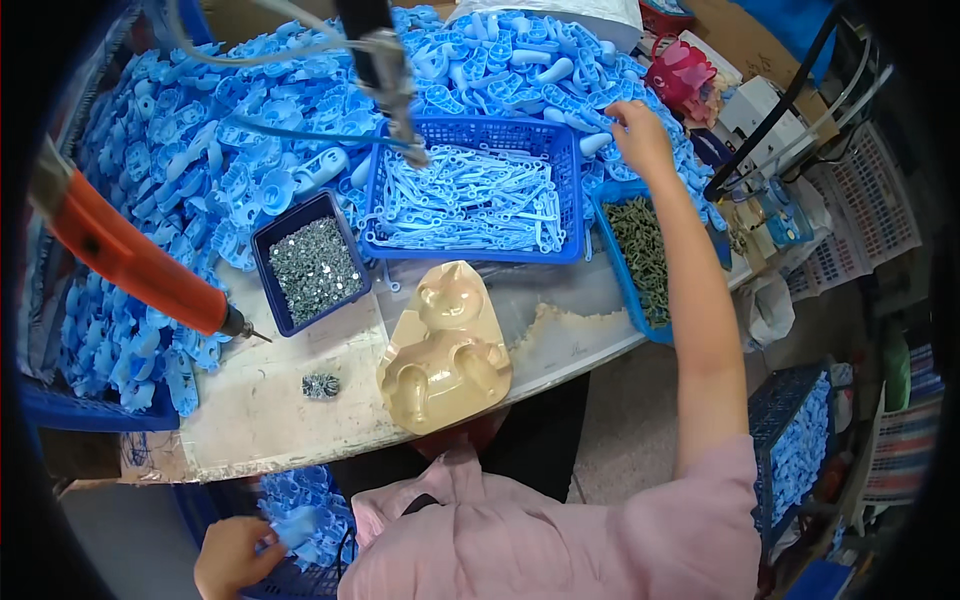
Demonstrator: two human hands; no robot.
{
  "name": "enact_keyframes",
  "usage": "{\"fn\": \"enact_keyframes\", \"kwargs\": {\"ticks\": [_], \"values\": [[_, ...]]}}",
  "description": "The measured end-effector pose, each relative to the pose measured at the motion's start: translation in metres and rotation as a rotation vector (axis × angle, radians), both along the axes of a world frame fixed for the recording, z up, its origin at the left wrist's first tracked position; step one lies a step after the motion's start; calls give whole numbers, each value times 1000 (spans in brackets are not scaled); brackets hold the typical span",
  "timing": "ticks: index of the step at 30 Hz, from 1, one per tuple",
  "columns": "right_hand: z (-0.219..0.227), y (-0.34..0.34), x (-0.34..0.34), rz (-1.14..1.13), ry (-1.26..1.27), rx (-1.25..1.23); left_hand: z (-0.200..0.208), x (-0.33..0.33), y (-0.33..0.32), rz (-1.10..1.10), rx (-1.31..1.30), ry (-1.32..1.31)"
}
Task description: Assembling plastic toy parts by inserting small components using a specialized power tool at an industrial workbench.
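Note:
My right hand [642,138] reaches to the far right edge of the big heap of light blue plastic parts [490,75]. Its thumb and fingers are apart, with nothing visible between them. Below the table's front edge, my left hand [232,555] is over a basket of blue plastic parts [325,545]. Its fingers are slightly curled and apart, beside a blurred blue part [297,524]. On the table in front of me sits a beige moulded fixture [435,340] with rounded hollows, holding no part.
An orange power screwdriver [140,260] hangs at left. A blue basket holds thin light blue links [470,200]. Nearby are a dark tray of small screws [315,262], a blue tray of greenish pieces [640,250] and a small metallic clump [320,386]. A metal-tipped tool [395,95] hangs above.

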State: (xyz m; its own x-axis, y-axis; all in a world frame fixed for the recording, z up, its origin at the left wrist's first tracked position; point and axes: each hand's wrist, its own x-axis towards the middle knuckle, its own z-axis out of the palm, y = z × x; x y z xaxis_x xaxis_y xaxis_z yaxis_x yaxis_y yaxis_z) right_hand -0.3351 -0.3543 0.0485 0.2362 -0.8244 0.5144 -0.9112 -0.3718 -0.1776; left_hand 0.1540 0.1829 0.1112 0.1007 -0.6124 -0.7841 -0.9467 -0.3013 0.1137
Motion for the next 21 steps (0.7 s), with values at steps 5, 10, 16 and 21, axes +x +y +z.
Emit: {"fn": "enact_keyframes", "kwargs": {"ticks": [5, 10, 16, 21], "values": [[-31, -19, -10, -8, 177, -108, -26, -5, 31, 101, -330, -121], [-19, -4, -24, 45, 121, -38, -24, -62, -55, -92, -606, 284], [31, 134, 59, 455, -656, 765, -36, -144, -157, -312, -1122, 504], [35, 221, 95, 723, -473, 1139, -64, -192, -218, -420, -1353, 471]]}}
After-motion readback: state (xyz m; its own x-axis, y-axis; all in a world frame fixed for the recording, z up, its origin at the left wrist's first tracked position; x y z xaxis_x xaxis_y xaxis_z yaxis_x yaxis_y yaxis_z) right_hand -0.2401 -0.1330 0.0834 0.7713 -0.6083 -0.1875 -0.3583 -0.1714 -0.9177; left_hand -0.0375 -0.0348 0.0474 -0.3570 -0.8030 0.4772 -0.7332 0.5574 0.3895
